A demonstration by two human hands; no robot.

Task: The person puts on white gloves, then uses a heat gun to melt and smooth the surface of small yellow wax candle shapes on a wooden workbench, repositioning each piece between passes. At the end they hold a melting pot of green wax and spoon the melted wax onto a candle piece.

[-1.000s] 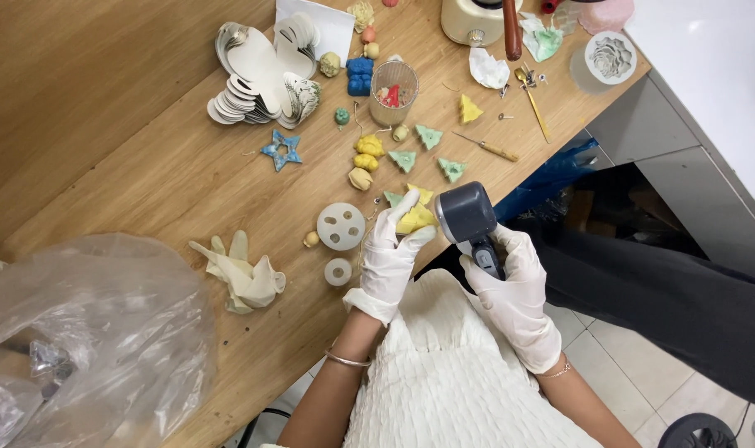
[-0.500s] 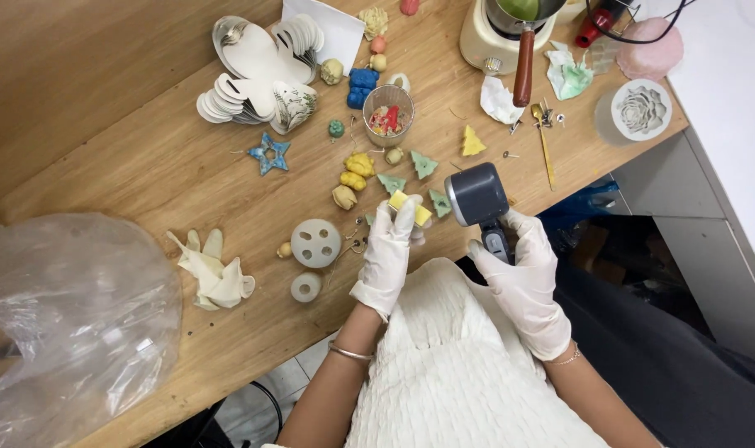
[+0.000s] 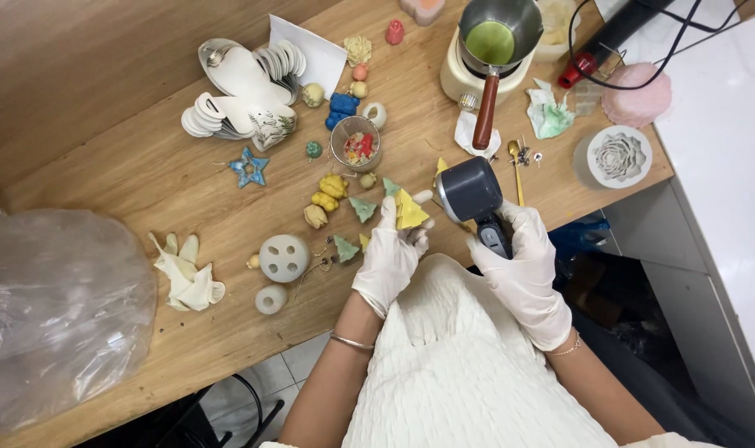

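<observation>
Both my hands wear white gloves above the near edge of a wooden table (image 3: 129, 174). My left hand (image 3: 390, 253) pinches a small yellow tree-shaped wax piece (image 3: 409, 211) by its base. My right hand (image 3: 523, 265) grips the handle of a dark grey heat gun (image 3: 473, 195), whose round head sits right beside the yellow piece, pointed toward it. Small green tree-shaped pieces (image 3: 362, 207) and yellow lumps (image 3: 328, 192) lie on the wood just left of my left hand.
A cream melting pot with green wax (image 3: 487, 46) stands at the back. Also on the table: a grey flower mould (image 3: 618, 156), a round holed mould (image 3: 284, 257), a blue star (image 3: 250, 166), a crumpled glove (image 3: 187, 278), white cut-out shapes (image 3: 245, 87) and a clear plastic bag (image 3: 54, 307).
My head has shifted, so the table sits lower and larger in view. My left hand has lifted the yellow piece closer to the heat gun's head.
</observation>
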